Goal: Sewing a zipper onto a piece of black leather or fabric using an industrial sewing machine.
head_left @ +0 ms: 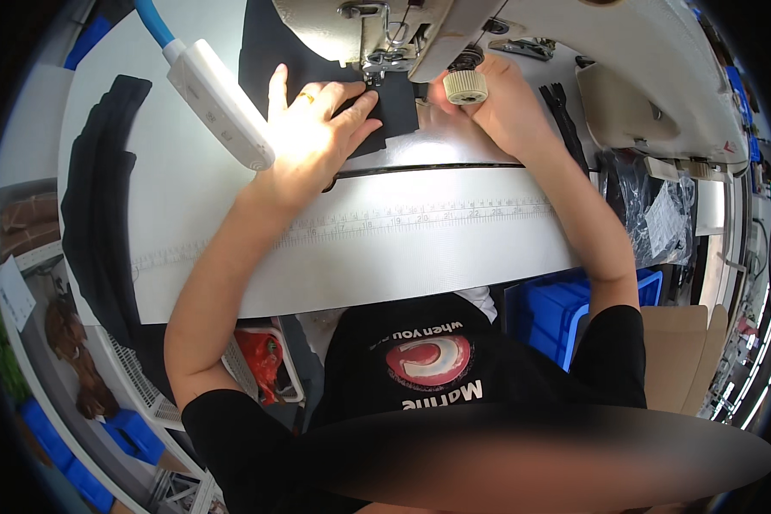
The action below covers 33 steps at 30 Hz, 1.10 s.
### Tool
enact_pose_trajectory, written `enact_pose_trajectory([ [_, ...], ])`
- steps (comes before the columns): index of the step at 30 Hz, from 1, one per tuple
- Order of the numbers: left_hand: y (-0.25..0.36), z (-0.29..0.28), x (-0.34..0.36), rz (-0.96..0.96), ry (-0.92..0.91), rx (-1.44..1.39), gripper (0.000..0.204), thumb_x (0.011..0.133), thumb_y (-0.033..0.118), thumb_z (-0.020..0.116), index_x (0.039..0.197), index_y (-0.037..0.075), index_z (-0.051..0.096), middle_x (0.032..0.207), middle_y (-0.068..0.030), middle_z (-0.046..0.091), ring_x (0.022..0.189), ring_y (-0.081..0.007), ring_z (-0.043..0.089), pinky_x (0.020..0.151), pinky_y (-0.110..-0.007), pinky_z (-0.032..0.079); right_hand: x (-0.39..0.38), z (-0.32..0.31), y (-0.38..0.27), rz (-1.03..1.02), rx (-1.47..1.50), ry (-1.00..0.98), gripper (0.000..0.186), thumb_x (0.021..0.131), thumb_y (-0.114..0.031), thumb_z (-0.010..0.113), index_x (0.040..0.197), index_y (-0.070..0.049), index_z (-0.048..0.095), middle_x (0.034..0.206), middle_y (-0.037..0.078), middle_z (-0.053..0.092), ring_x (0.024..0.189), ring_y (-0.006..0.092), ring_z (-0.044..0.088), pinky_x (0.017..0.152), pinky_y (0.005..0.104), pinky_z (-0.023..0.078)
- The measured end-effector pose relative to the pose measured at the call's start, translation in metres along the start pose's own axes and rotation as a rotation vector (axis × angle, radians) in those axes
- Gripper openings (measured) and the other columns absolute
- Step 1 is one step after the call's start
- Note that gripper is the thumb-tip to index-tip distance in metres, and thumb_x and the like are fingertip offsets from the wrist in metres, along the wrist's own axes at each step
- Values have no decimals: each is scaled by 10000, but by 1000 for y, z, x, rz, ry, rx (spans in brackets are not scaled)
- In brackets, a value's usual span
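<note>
Left hand: yours (321,128) spreads wide over the black fabric (397,111).
Right hand: yours (514,107) curls behind the cream knob (466,87); whether it holds anything, you cannot tell.
Fabric: it lies at the presser foot (375,75), partly under your left fingers.
Tight edges: a white lamp (218,103) crowds your left wrist; the sewing machine (651,47) bounds your right.
Open room: the white tabletop (334,278) stretches toward you, ruler-marked.
Surroundings: dark cloth (98,197) drapes leftward; a blue crate (544,313) sits below, rightward.
</note>
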<state>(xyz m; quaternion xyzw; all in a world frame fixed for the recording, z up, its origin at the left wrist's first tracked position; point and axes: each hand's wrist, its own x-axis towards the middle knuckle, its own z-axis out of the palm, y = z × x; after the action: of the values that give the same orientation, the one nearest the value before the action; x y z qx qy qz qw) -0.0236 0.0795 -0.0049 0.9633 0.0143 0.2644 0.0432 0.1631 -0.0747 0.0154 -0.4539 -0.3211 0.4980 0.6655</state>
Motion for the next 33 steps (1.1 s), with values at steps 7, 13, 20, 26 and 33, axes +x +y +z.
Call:
enact_pose_trajectory([
  [7, 6, -7, -4, -33, 15, -78, 419, 742, 339, 777, 1104, 137, 717, 1164, -14, 661, 1023, -197, 627, 1045, -595, 286, -16, 17, 32, -658, -1535, 60, 245, 799, -256, 730, 926, -47, 708, 968, 70, 680, 977, 246, 603, 796, 360, 514],
  [13, 0, -5, 2, -51, 17, -132, 367, 761, 288, 778, 1074, 102, 730, 1140, -47, 670, 1023, -211, 627, 1078, -508, 269, -10, 14, 25, -652, -1636, 50, 213, 783, -238, 731, 850, -40, 693, 937, 75, 676, 944, 251, 607, 754, 360, 517],
  [20, 1, -5, 1, -58, -22, -115, 451, 733, 328, 796, 1108, 93, 711, 1165, -43, 656, 1050, -208, 614, 1073, -553, 261, -9, 7, 20, -672, -1519, 68, 281, 780, -290, 731, 892, -38, 677, 941, 67, 660, 938, 248, 606, 775, 356, 512],
  [26, 6, -6, -2, -63, -48, -8, 344, 792, 238, 741, 1114, 127, 695, 1172, 0, 650, 1064, -187, 603, 1053, -638, 262, -29, 9, 1, -499, -1630, 156, 354, 807, -316, 735, 1026, -59, 631, 1012, 76, 591, 866, 278, 559, 758, 385, 478],
  [33, -16, -8, -3, -7, 6, 179, 316, 760, 104, 671, 1075, 89, 686, 1117, -1, 668, 1041, -170, 618, 1018, -644, 313, -69, -11, -28, -334, -1516, 315, 121, 842, -175, 672, 910, -75, 667, 975, 56, 657, 894, 291, 631, 716, 388, 508],
])
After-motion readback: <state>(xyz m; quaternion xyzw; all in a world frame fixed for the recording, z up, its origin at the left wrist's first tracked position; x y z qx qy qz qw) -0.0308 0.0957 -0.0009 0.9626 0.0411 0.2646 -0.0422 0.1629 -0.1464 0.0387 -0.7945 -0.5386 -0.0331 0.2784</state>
